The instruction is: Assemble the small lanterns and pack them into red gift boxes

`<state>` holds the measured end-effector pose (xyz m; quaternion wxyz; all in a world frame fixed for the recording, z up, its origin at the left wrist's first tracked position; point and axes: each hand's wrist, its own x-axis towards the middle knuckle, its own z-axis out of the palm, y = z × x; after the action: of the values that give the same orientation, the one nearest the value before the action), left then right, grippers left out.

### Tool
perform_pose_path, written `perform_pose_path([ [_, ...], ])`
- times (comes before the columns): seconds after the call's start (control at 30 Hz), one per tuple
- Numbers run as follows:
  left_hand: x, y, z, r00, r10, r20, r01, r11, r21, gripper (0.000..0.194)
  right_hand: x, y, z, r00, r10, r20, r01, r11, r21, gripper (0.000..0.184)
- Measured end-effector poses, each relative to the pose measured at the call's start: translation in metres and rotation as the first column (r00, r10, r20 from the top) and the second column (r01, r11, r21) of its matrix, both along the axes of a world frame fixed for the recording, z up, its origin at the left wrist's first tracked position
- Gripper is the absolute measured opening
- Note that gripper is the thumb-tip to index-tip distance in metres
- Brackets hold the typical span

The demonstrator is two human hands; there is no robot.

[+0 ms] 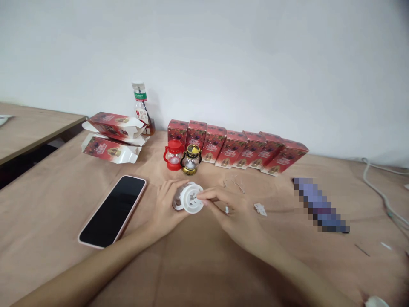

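- Work in hand: a small clear-and-white lantern (pixel 192 198), near the middle of the counter (pixel 191 273), tipped so its round white end faces the wearer and the right hand.
- Left hand (pixel 168 202): grip clamped round the lantern's clear body, fingers over the far side, thumb along the near side.
- Right hand (pixel 238 213): thumb and forefinger close together at the white end, tips over its recess. Cannot tell whether this grip pinches anything; small detail in the recess too fine to make out.
- White scrap (pixel 227 209) by the right hand's curled fingers; cannot tell if held or lying beneath.
- Just beyond the lantern: red lantern (pixel 174 154) and black-and-gold lantern (pixel 190 160), both upright, side by side.
- Behind these, seven red printed boxes (pixel 234 147) in a slanting row near the wall (pixel 204 64).
- Left rear: open-flapped red boxes (pixel 105 149) lying down, bottle (pixel 140 100) standing behind them.
- Phone (pixel 113 211), screen dark, left of the left hand.
- Right side: thin wire-like pieces (pixel 238 184), white flat piece (pixel 260 209), pixelated dark-edged object (pixel 321 204), pale cable (pixel 377 183) at the far right.
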<state>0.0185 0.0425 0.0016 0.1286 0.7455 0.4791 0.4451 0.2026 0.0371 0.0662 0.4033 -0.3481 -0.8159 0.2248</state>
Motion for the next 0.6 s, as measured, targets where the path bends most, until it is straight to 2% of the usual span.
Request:
perform_pose_path([
  [0.37, 0.0006, -0.0008, -0.0048, 0.996, -0.015, -0.089, 0.021, 0.997, 0.072, 0.044, 0.0012, 0.0013, 0.0011, 0.993, 0.095, 0.073, -0.106, 0.983, 0.152, 0.021],
  [0.6, 0.0009, -0.0011, -0.0043, 0.992, -0.013, -0.127, 0.022, 0.997, 0.075, 0.045, 0.0067, 0.0038, 0.0069, 0.988, 0.116, 0.101, -0.124, 0.989, 0.082, 0.026],
])
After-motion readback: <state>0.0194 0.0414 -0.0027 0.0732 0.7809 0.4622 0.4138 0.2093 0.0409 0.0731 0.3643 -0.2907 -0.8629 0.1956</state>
